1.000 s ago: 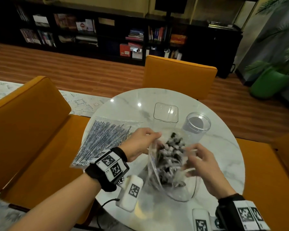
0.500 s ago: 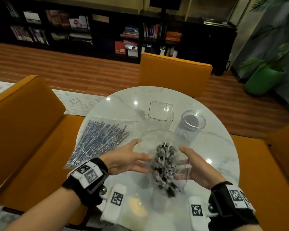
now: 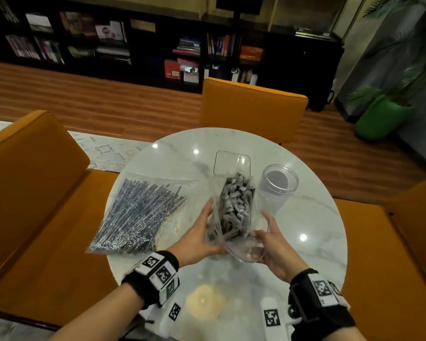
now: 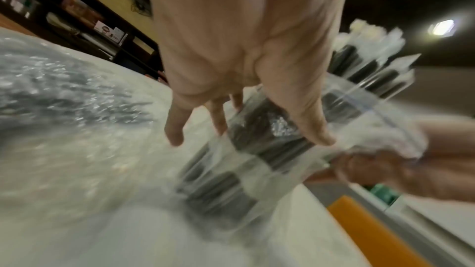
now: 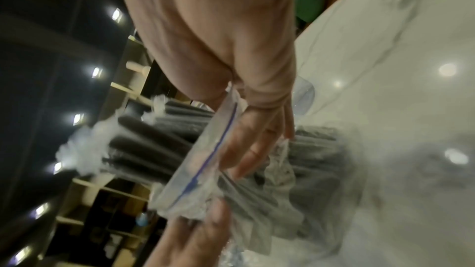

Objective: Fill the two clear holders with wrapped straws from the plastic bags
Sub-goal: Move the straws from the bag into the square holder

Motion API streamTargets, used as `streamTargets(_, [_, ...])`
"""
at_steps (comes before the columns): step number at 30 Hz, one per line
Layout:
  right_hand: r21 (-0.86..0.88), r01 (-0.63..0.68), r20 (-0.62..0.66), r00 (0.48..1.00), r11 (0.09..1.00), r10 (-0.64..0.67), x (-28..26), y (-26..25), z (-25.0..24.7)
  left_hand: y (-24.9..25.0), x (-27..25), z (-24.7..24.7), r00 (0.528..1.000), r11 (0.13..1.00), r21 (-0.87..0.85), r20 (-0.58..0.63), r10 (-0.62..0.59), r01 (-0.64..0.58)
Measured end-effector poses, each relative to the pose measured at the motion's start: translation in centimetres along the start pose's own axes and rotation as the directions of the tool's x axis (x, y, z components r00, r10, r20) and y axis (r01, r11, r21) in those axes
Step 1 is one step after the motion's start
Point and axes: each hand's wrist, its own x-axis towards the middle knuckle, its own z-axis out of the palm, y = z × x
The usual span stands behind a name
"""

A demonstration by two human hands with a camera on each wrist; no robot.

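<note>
A clear zip bag (image 3: 244, 252) of thick black wrapped straws (image 3: 235, 205) leans on the marble table between my hands. The wrapped straw tips (image 5: 85, 145) stick out past the bag's mouth, towards the square clear holder (image 3: 231, 162). My left hand (image 3: 199, 232) holds the bundle through the plastic, thumb (image 4: 313, 129) on one side and fingers on the other. My right hand (image 3: 274, 242) pinches the bag's purple zip rim (image 5: 213, 159). The round clear holder (image 3: 278, 185) stands to the right of the bundle. Neither holder has straws in it.
A second bag of thin wrapped straws (image 3: 138, 215) lies flat on the left of the table (image 3: 312, 217). Orange chairs (image 3: 253, 109) stand at the far side, left and right. A bookshelf and a green plant pot lie beyond.
The bag has slid down and the straw tips now poke out. The bundle has tipped away towards the square holder. My right hand has moved from the bag's side to its rim.
</note>
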Motion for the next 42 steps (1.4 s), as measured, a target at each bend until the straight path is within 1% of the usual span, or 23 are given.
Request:
streamTargets(2, [-0.076,0.058,-0.014,0.998,0.995,-0.060,-0.2,-0.4,0.3,-1.7,-0.1,0.0,0.992,0.981,0.168,0.060,-0.113,0.101])
streamTargets(4, [-0.071,0.086,-0.010,0.996,0.994,-0.087,0.0,-0.9,-0.3,-2.5,-0.5,-0.5,0.985,0.969,0.189,0.040,-0.169,0.159])
streamTargets(6, [-0.068,0.059,0.038,0.998,0.996,-0.057,0.3,-1.2,-0.7,-2.0,-0.7,-1.3,0.995,0.987,0.128,0.011,-0.097,0.095])
streamTargets(8, [-0.105,0.035,0.095,0.995,0.994,-0.025,0.4,-1.0,-0.5,-0.8,-0.3,-1.6,1.000,0.990,0.142,-0.015,0.011,-0.009])
streamTargets(9, [-0.142,0.045,0.132,0.991,0.989,-0.026,0.3,-1.0,-0.2,-0.2,0.2,-1.5,0.998,0.993,0.104,-0.010,0.060,-0.059])
streamTargets(11, [-0.185,0.090,0.212,0.976,0.979,-0.050,0.0,-1.0,0.5,0.6,0.9,-1.2,0.994,0.990,-0.090,-0.013,0.105,-0.106])
streamTargets(13, [-0.193,0.114,0.205,0.976,0.975,-0.073,-0.2,-1.5,0.5,0.9,1.0,-1.1,0.989,0.973,-0.192,-0.102,0.110,-0.129])
streamTargets(15, [-0.279,0.183,0.109,0.981,0.943,-0.159,-0.3,-1.8,-0.3,0.7,0.8,-1.4,0.978,0.975,-0.202,-0.201,0.052,-0.093])
streamTargets(16, [-0.384,0.240,0.037,0.969,0.891,-0.245,-0.6,-2.0,-0.9,0.4,0.8,-1.6,0.978,0.972,-0.226,-0.209,0.012,-0.060])
streamTargets(17, [-0.501,0.310,-0.021,0.929,0.808,-0.370,-1.2,-2.2,-1.4,0.0,0.7,-1.7,0.981,0.968,-0.246,-0.196,-0.012,-0.038])
streamTargets(19, [-0.637,0.456,-0.018,0.797,0.621,-0.604,-2.3,-2.5,-1.7,-0.5,0.5,-1.9,0.983,0.966,-0.259,-0.180,-0.035,-0.013])
streamTargets(20, [-0.624,0.518,0.005,0.751,0.584,-0.660,-3.1,-2.5,-1.4,-0.8,0.3,-1.8,0.983,0.965,-0.264,-0.180,-0.042,-0.007])
streamTargets(21, [-0.579,0.561,0.029,0.740,0.592,-0.672,-3.7,-2.5,-1.0,-0.7,0.3,-1.8,0.980,0.964,-0.264,-0.196,-0.021,-0.032])
streamTargets(23, [-0.422,0.540,0.079,0.823,0.729,-0.563,-3.8,-1.4,0.0,-0.7,0.0,-1.5,0.969,0.957,-0.285,-0.247,-0.016,-0.057])
streamTargets(25, [-0.331,0.488,0.096,0.869,0.808,-0.485,-3.4,0.1,1.4,0.0,-0.7,-1.2,0.948,0.946,-0.312,-0.317,-0.016,-0.088])
streamTargets(26, [-0.324,0.486,0.076,0.869,0.812,-0.489,-3.0,0.6,1.9,0.5,-1.0,-1.0,0.943,0.940,-0.325,-0.332,-0.008,-0.107])
streamTargets(29, [-0.353,0.535,-0.064,0.805,0.768,-0.590,-2.1,0.1,2.7,1.7,-1.5,-0.5,0.944,0.933,-0.316,-0.324,0.064,-0.172])
streamTargets(31, [-0.327,0.563,-0.115,0.774,0.759,-0.623,-1.5,-1.0,3.0,1.6,-1.5,-0.6,0.944,0.933,-0.313,-0.322,0.071,-0.177])
streamTargets(33, [-0.390,0.575,-0.068,0.761,0.719,-0.645,-0.5,-1.5,3.6,1.0,-1.7,-1.0,0.946,0.940,-0.309,-0.323,0.042,-0.147])
streamTargets(36, [-0.497,0.557,0.040,0.781,0.666,-0.623,0.9,-0.8,4.9,0.0,-1.8,-1.3,0.959,0.961,-0.255,-0.282,0.032,-0.107])
streamTargets(38, [-0.539,0.565,0.074,0.770,0.624,-0.634,1.4,-0.9,5.5,-0.6,-1.9,-1.8,0.956,0.968,-0.230,-0.291,0.031,-0.101])
streamTargets(40, [-0.527,0.572,0.055,0.761,0.629,-0.646,1.8,-1.5,5.8,-0.9,-1.8,-2.4,0.955,0.968,-0.228,-0.295,0.039,-0.110])
streamTargets(42, [-0.461,0.572,0.038,0.777,0.679,-0.629,2.0,-2.1,5.9,-0.9,-1.7,-3.0,0.950,0.965,-0.231,-0.308,0.046,-0.122])
